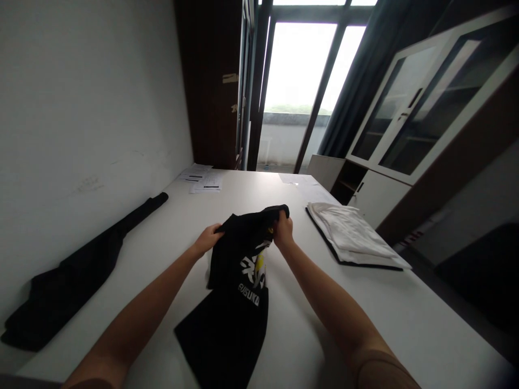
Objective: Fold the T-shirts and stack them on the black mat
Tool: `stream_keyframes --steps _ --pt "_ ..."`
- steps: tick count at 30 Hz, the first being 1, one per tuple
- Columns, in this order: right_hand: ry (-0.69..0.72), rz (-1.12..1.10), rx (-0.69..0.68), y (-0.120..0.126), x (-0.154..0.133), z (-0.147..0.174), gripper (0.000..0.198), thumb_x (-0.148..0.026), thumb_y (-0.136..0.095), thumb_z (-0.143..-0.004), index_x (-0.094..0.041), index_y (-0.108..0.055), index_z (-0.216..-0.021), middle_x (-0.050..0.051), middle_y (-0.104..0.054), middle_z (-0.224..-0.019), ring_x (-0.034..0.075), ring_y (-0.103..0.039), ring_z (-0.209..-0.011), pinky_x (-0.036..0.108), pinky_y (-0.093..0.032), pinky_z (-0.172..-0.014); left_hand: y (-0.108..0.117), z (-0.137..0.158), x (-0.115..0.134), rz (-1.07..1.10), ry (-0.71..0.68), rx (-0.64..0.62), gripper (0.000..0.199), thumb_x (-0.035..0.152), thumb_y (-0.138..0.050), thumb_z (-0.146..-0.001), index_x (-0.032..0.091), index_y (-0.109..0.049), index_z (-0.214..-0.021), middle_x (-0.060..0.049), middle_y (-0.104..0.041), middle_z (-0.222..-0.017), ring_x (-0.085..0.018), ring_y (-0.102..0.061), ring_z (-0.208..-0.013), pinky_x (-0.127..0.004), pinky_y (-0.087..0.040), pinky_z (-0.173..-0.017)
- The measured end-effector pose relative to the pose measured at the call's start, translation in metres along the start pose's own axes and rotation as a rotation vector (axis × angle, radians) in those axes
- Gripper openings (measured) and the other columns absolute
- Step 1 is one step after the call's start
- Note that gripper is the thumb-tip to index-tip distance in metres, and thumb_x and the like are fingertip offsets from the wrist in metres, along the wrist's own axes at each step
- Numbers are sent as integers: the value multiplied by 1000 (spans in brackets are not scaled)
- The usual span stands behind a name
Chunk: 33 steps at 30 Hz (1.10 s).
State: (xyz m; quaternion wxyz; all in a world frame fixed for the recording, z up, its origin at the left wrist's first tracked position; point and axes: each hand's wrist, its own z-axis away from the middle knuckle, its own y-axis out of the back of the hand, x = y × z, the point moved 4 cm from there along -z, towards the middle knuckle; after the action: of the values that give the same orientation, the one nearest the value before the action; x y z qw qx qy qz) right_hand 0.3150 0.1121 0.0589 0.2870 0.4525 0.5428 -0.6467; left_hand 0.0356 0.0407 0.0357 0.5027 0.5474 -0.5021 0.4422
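Note:
A black T-shirt with white lettering and a white and yellow print hangs partly raised between my hands. Its lower part rests on the white table towards me. My left hand is closed on the shirt's upper left edge. At the upper right edge, my right hand grips the bunched cloth. Folds hide part of the print, and the fingertips of both hands are partly covered by the fabric.
Along the wall on the left lies a dark garment. A flat stack of white folded cloth with a black layer underneath sits near the right table edge. Paper sheets lie at the far left end. A glass-door cabinet stands beyond on the right.

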Motion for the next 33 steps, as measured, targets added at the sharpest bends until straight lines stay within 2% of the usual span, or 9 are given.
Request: stream_keyframes --steps 4,7,9,13,16,20,25,30,33 --pt "-108 -27 -94 -3 15 -2 39 -55 -64 -85 -24 -46 -69 -7 -42 -52 10 -39 -44 24 -39 -43 -2 4 11 493 189 8 35 33 -73 -83 14 -74 -112 -9 -77 -102 -28 -72 -96 -38 -56 -90" --pt "-189 17 -190 -9 30 7 44 -66 -62 -85 -23 -56 -75 -2 -55 -59 14 -52 -53 26 -46 -49 -11 14 15 693 385 -6 46 49 -63 -94 12 -71 -121 -13 -77 -105 -30 -73 -99 -43 -58 -93" --pt "-202 65 -324 -17 37 20 47 -70 -61 -85 -23 -65 -87 2 -66 -73 19 -63 -70 30 -53 -61 -17 18 18 765 460 -27 57 58 -55 -97 11 -68 -126 -14 -76 -107 -31 -73 -101 -44 -58 -94" --pt "-74 194 -615 -32 42 48 41 -55 -75 -81 -26 -70 -109 2 -73 -106 24 -65 -106 35 -54 -91 -23 22 24 843 471 -108 68 65 -46 -99 10 -62 -136 -16 -75 -115 -32 -72 -108 -46 -56 -99" --pt "-124 268 -651 -34 52 55 42 -41 -84 -72 -25 -68 -107 1 -73 -99 22 -67 -95 34 -55 -82 -25 23 28 841 353 -150 67 66 -43 -100 17 -57 -143 -13 -73 -122 -31 -70 -113 -46 -53 -103" --pt "-328 211 -557 -30 63 51 29 -37 -81 -68 -21 -63 -85 -2 -65 -71 15 -59 -62 26 -46 -54 -28 24 25 688 195 -164 73 71 -51 -94 21 -53 -147 -13 -71 -126 -30 -69 -113 -46 -53 -102" --pt "-197 161 -427 -26 47 34 19 -34 -71 -70 -21 -60 -79 -4 -61 -69 13 -55 -62 24 -42 -53 -30 22 4 110 83 -254 72 38 -85 -75 16 -59 -139 -13 -71 -125 -32 -67 -113 -44 -51 -101" --pt "-167 128 -58 -3 33 1 10 -32 -54 -76 -24 -49 -72 -5 -54 -61 15 -54 -58 25 -45 -50 -22 17 -14 -347 -59 -277 74 19 -75 -67 17 -59 -140 -9 -70 -129 -32 -64 -115 -40 -49 -101" --pt "-101 100 -2 3 20 -14 10 -34 -47 -80 -25 -49 -75 -3 -55 -61 16 -57 -58 28 -52 -54 -15 10 -25 -421 -84 -148 61 17 -67 -66 23 -70 -126 -4 -75 -117 -29 -67 -107 -38 -50 -97"
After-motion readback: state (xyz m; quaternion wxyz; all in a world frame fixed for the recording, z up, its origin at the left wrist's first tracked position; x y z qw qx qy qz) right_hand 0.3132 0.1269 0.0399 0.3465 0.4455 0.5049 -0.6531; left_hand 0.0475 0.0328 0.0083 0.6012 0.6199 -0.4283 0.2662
